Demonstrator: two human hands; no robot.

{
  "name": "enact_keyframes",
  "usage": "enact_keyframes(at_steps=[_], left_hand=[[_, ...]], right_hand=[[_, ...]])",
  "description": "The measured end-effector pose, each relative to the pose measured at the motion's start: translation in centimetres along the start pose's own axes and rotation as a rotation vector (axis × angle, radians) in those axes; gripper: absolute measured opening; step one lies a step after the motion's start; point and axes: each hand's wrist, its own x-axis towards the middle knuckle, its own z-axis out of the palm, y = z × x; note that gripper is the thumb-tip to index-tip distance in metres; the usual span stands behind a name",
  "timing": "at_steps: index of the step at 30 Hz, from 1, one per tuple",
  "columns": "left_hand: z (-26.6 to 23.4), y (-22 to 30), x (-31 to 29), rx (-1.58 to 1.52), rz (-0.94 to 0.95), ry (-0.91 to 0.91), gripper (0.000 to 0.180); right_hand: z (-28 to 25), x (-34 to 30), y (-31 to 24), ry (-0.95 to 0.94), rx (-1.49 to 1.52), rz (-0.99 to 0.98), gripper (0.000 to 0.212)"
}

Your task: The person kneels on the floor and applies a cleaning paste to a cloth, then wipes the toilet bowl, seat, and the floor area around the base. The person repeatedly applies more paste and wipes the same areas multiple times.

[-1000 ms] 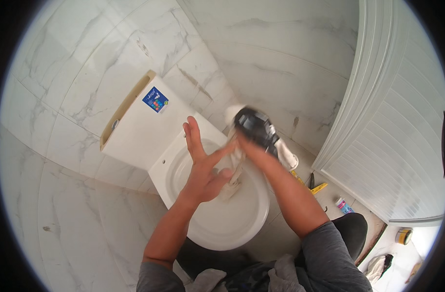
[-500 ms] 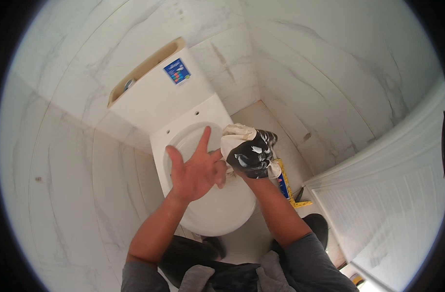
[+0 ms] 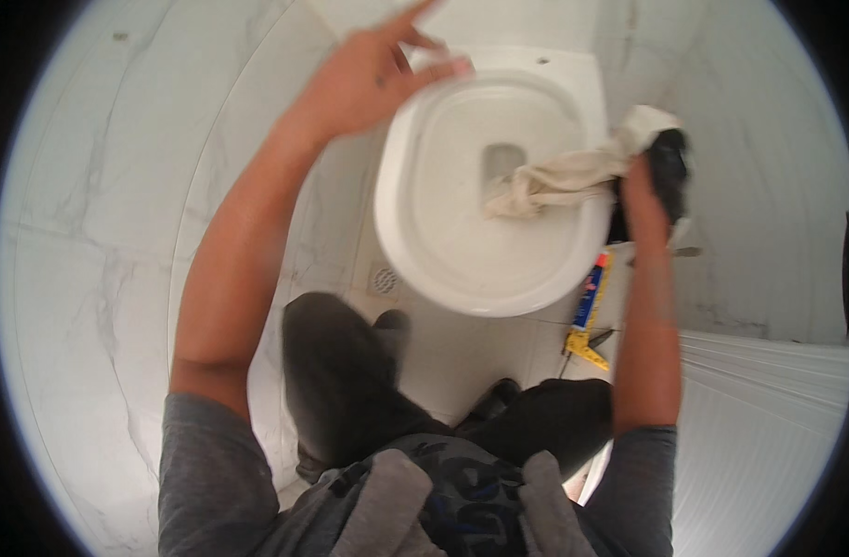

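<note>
The person's left hand (image 3: 373,74) is raised over the far left rim of the white ceramic toilet bowl (image 3: 415,251), fingers spread and loose, holding nothing; it is motion-blurred, so whether a fingertip brushes the rim cannot be told. The right hand (image 3: 643,200) sits just outside the bowl's right edge, closed around a dark, black object (image 3: 670,158) whose kind is too blurred to make out, and around the bunched end of a long cream-coloured cloth rag (image 3: 559,176). From that grip the rag drapes over the right rim and trails down into the bowl, its free end lying crumpled near the drain opening. The rag looks soft and limp, light when dry but likely heavier and clingy where it is wet, so it will sag and drag rather than hold any shape; the gathered end at the hand is the sound place to hold it, since a pinch on the loose tail would let the rest slip. On the pale marble-look tiled floor (image 3: 81,278) to the right of the bowl lies a caulking gun with a yellow frame and blue tube (image 3: 587,311), well apart from both hands.
</note>
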Motion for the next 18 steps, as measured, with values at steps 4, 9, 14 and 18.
enact_keyframes(at_steps=[4,9,14,18], left_hand=[[-0.5,-7.8,-4.6,-0.606,-0.303,0.448,0.058],[9.7,-18.0,-15.0,-0.936,-0.661,0.418,0.053],[20.0,-23.8,-22.9,-1.698,-1.122,0.622,0.052],[25.6,-29.4,-24.3,-1.404,-1.308,0.493,0.047]], right_hand=[[-2.2,3.4,7.4,0.045,0.277,-0.056,0.045],[-6.4,4.1,16.6,-0.028,0.442,-0.115,0.047],[-8.1,-0.8,24.2,0.1,0.234,-0.079,0.058],[-10.7,-4.7,19.4,0.102,-0.271,-0.328,0.039]])
